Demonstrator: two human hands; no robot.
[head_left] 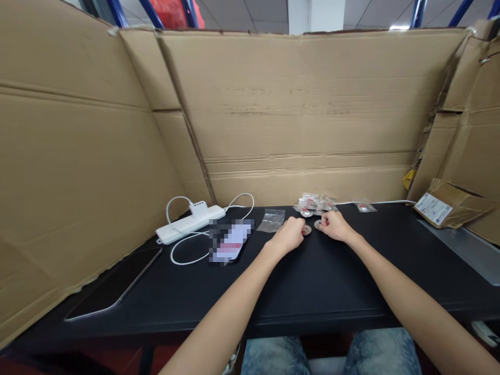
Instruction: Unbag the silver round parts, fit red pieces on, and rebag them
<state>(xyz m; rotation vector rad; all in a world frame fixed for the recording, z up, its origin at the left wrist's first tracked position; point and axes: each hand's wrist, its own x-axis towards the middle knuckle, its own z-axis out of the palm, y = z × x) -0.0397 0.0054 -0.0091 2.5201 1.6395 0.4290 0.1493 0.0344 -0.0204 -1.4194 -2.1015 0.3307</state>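
Observation:
Near the middle of the black table, my left hand (289,235) is closed in a pinch at the edge of a small round metal disc (307,230). A bit of red shows beside its fingertips. Just to the right, my right hand (334,227) pinches a second round metal disc (317,224), also with red near the fingers. The two discs are a short gap apart, low over or on the table; I cannot tell which. Behind them is a pile of clear bags (312,204) with silvery and red pieces inside. A flat clear plastic bag (271,221) lies left of my left hand.
A phone (233,242) and a white power strip (190,224) with looping cables lie to the left, near a dark tablet-like slab (115,284). Another small bag (364,206) lies at the back right. A labelled cardboard box (449,204) stands far right. Cardboard walls (297,104) enclose the table (312,291).

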